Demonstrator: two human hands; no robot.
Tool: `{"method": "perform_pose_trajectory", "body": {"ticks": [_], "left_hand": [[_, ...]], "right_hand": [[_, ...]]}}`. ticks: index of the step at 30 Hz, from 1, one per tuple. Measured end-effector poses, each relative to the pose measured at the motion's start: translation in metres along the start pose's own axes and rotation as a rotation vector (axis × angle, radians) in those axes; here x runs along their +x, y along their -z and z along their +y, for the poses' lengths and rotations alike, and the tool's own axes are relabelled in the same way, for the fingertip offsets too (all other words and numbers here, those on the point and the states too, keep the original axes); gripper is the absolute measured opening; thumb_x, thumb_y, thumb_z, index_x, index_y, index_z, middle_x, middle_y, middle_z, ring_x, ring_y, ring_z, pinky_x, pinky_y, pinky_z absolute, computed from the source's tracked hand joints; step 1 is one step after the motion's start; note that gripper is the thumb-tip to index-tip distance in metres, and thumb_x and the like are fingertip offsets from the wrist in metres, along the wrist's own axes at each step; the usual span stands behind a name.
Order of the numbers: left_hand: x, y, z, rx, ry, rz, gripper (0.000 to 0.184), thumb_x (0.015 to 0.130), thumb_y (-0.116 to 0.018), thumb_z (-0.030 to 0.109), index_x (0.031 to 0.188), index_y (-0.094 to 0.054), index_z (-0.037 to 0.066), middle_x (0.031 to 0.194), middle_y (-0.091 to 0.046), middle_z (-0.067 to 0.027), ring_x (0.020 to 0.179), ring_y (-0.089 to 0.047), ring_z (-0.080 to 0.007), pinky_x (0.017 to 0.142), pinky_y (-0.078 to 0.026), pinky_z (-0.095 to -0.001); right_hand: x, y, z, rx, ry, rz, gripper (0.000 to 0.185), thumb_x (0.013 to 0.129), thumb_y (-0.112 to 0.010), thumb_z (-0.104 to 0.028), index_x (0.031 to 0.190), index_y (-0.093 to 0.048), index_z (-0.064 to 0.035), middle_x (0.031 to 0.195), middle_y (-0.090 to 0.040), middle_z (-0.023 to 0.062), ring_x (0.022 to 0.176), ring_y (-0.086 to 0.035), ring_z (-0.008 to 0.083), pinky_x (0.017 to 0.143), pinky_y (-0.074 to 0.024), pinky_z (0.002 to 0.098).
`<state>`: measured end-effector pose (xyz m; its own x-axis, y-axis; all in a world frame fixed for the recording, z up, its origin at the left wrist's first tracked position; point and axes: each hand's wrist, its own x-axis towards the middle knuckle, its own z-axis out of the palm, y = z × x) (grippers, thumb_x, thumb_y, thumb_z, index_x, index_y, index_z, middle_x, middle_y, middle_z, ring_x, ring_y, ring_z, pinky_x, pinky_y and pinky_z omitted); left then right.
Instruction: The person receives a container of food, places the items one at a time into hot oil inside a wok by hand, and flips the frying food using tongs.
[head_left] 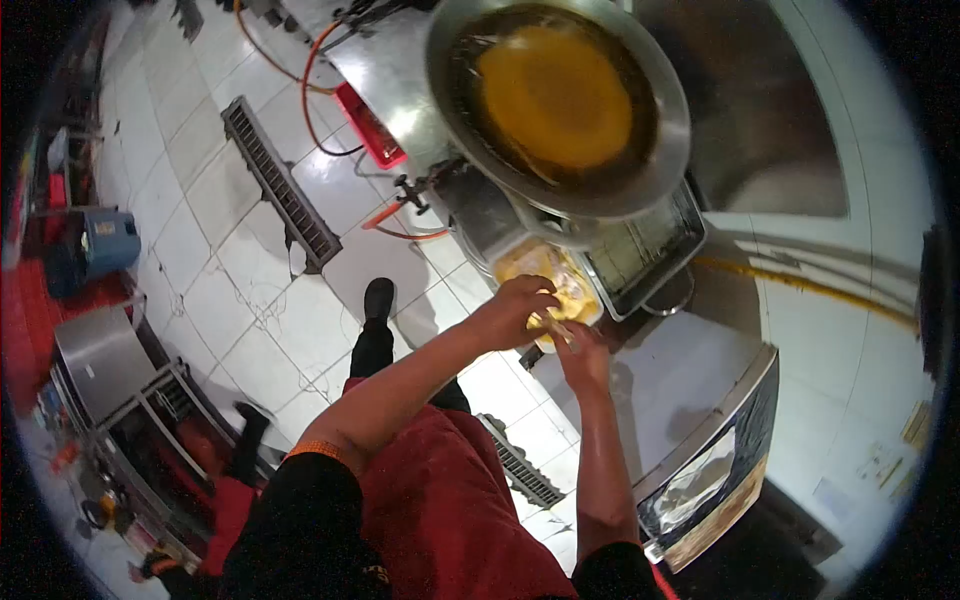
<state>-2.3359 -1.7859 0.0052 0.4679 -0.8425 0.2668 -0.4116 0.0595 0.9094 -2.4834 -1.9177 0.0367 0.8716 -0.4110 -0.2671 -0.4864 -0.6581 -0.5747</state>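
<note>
My left hand (pixel 518 312) is curled with the fingers bent in over a plastic tub (pixel 592 318). Close beside it, my right hand (pixel 584 358) is closed too, its fingertips almost meeting the left ones. Between both hands is a small, pale, elongated piece (pixel 548 324), too small and partly covered to name. Yellow, wet-looking pieces (pixel 570 285) fill the tub below, coated in something like batter. The hands hide part of the tub.
A large metal wok (pixel 668 150) of dark oil with orange-brown foam or food stands beyond the tub. A rectangular metal tray with a rack (pixel 640 255) adjoins it. Hoses (pixel 305 90), a red basket (pixel 370 125) and floor drains (pixel 280 185) lie left. Another person's leg (pixel 245 445) shows lower left.
</note>
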Motion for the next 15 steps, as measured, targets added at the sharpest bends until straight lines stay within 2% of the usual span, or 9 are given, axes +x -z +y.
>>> {"method": "perform_pose_trajectory", "body": {"ticks": [3,6,7,8,9,10,12,14,15], "left_hand": [[-0.025,0.041,-0.014,-0.214,0.152,0.126,0.039,0.072,-0.074,0.010,0.108,-0.058,0.007,0.107,-0.058,-0.0137,0.104,-0.056,-0.0287,0.091,-0.044,-0.0372],[-0.058,0.100,-0.075,0.011,0.418,0.533,0.026,0.074,-0.070,0.004,0.097,-0.058,0.005,0.096,-0.059,-0.0105,0.087,-0.060,-0.0249,0.079,-0.049,-0.0341],[-0.059,0.127,-0.096,0.028,0.457,0.694,0.026,0.075,-0.068,0.004,0.099,-0.058,0.005,0.094,-0.059,-0.0110,0.087,-0.060,-0.0258,0.079,-0.049,-0.0347],[-0.055,0.154,-0.111,0.056,0.504,0.739,0.029,0.076,-0.069,0.009,0.102,-0.058,0.003,0.092,-0.059,-0.0132,0.087,-0.060,-0.0283,0.080,-0.048,-0.0357],[-0.054,0.171,-0.129,0.228,0.589,0.690,0.033,0.079,-0.068,0.019,0.105,-0.057,0.001,0.098,-0.059,-0.0162,0.092,-0.060,-0.0284,0.078,-0.048,-0.0344],[-0.053,0.179,-0.157,0.230,0.622,0.633,0.037,0.080,-0.067,0.025,0.106,-0.056,0.000,0.096,-0.061,-0.0166,0.090,-0.061,-0.0272,0.075,-0.048,-0.0344],[-0.045,0.193,-0.179,0.208,0.646,0.585,0.041,0.081,-0.066,0.030,0.106,-0.056,0.000,0.094,-0.062,-0.0169,0.088,-0.062,-0.0260,0.072,-0.048,-0.0345],[-0.032,0.214,-0.174,-0.381,0.957,0.257,0.039,0.083,-0.066,0.032,0.107,-0.059,0.002,0.088,-0.065,-0.0133,0.074,-0.063,-0.0278,0.074,-0.048,-0.0383],[-0.030,0.216,-0.181,-0.403,0.948,0.266,0.039,0.083,-0.066,0.032,0.107,-0.059,0.002,0.088,-0.065,-0.0133,0.074,-0.063,-0.0278,0.074,-0.048,-0.0383]], "right_hand": [[-0.017,0.001,0.003,0.015,-0.218,0.106,0.025,0.081,-0.068,-0.017,0.101,-0.064,-0.0025,0.094,-0.066,0.0160,0.084,-0.064,0.0317,0.075,-0.0501,0.0383],[-0.031,0.038,-0.008,0.027,-0.240,0.258,0.025,0.083,-0.068,-0.019,0.100,-0.064,-0.0018,0.091,-0.067,0.0155,0.082,-0.064,0.0276,0.074,-0.0501,0.0357],[-0.041,0.055,0.016,-0.280,-0.192,0.239,0.026,0.083,-0.069,-0.022,0.098,-0.063,-0.0013,0.089,-0.066,0.0149,0.079,-0.063,0.0252,0.072,-0.0498,0.0345],[-0.043,0.070,-0.002,-0.174,-0.357,0.346,0.026,0.084,-0.068,-0.023,0.096,-0.063,-0.0010,0.086,-0.065,0.0145,0.077,-0.062,0.0264,0.072,-0.0495,0.0360],[-0.045,0.090,-0.007,-0.101,-0.236,0.380,0.026,0.085,-0.066,-0.024,0.096,-0.063,-0.0006,0.085,-0.064,0.0145,0.076,-0.061,0.0263,0.071,-0.0491,0.0369],[-0.046,0.108,-0.006,-0.267,-0.283,0.387,0.026,0.085,-0.065,-0.024,0.095,-0.063,-0.0001,0.084,-0.064,0.0150,0.076,-0.061,0.0253,0.072,-0.0489,0.0368],[-0.042,0.132,-0.032,-0.247,-0.357,0.426,0.028,0.084,-0.066,-0.022,0.099,-0.062,0.0013,0.087,-0.065,0.0139,0.078,-0.061,0.0241,0.073,-0.0488,0.0353],[-0.037,0.154,-0.038,-0.294,-0.376,0.440,0.030,0.084,-0.067,-0.022,0.101,-0.062,0.0018,0.089,-0.065,0.0133,0.079,-0.061,0.0238,0.074,-0.0487,0.0347],[-0.029,0.162,-0.058,-0.352,-0.393,0.456,0.029,0.083,-0.068,-0.020,0.103,-0.061,0.0019,0.090,-0.065,0.0115,0.080,-0.061,0.0224,0.075,-0.0487,0.0334]]}}
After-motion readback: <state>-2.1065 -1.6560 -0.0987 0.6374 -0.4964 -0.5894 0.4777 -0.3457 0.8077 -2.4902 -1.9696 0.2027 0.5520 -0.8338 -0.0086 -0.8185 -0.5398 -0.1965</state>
